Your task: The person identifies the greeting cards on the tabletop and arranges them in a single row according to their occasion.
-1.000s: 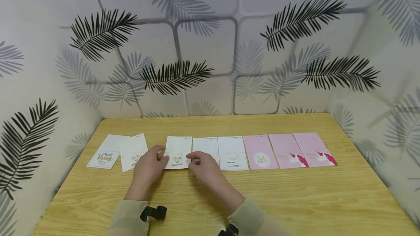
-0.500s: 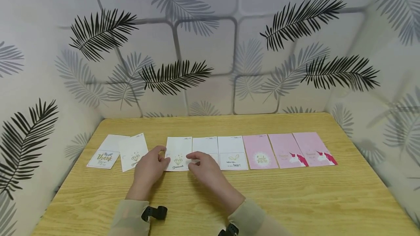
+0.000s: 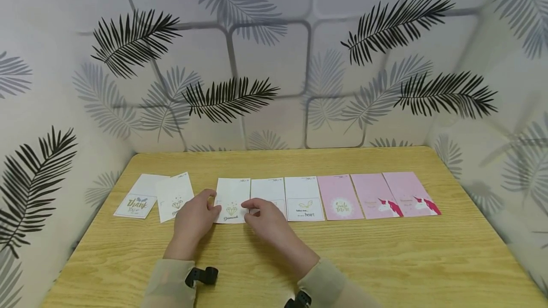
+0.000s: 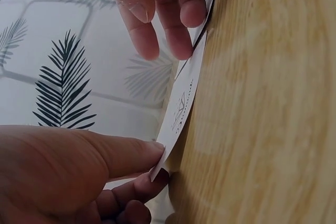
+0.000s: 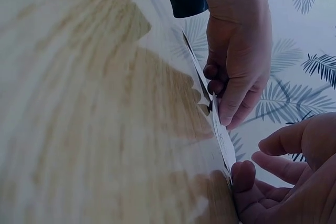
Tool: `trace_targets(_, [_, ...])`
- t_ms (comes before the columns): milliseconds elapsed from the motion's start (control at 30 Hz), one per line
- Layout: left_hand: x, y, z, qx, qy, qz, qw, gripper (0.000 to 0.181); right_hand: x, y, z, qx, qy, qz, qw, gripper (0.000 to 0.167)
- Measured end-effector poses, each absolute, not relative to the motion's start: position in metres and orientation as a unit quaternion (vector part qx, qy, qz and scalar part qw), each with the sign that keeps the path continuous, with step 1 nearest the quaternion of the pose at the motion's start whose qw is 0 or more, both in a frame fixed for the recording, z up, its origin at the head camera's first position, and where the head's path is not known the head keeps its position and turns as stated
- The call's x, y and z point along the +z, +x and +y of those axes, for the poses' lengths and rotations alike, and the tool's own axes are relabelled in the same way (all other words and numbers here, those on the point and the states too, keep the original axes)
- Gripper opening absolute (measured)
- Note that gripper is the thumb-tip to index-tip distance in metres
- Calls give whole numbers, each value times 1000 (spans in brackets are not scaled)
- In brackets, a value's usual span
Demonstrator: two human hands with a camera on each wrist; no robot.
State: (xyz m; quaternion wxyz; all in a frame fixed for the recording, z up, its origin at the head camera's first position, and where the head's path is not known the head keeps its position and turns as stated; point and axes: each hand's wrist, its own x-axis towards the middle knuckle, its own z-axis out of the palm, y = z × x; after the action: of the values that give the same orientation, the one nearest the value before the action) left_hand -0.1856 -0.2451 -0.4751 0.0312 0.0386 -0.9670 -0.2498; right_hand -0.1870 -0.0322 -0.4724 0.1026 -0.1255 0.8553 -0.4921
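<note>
A white card with a gold diamond print (image 3: 231, 203) lies in front of me, its left side slightly lifted off the table in the left wrist view. My left hand (image 3: 194, 220) pinches that left edge, thumb on top and fingers underneath. At the card's right edge is my right hand (image 3: 269, 220); its thumb (image 5: 243, 176) is by the edge, and a gap separates thumb and index finger. That hand partly covers a neighbouring white card (image 3: 267, 188). Left of my left hand, a second diamond card (image 3: 175, 196) lies tilted, overlapping a "Thank you" card (image 3: 137, 203).
Rightward the row continues with a white "heart" card (image 3: 305, 203), a pink "smile" card (image 3: 339, 198) and two pink unicorn cards (image 3: 374, 194). They lie on a wooden table (image 3: 385, 260), with leaf-patterned walls (image 3: 274, 75) behind and at both sides.
The diamond card's lower edge has come slightly toward me and settled lower. Both hands have stayed almost in place; the right fingertips have shifted a little left.
</note>
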Motion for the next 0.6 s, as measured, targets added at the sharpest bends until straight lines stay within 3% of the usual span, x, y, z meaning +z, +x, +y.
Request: trace_targets(600, [-472,-185,-241,-218,56,-974,18,46,-472,-187,-32,-506,-118,849,102,29])
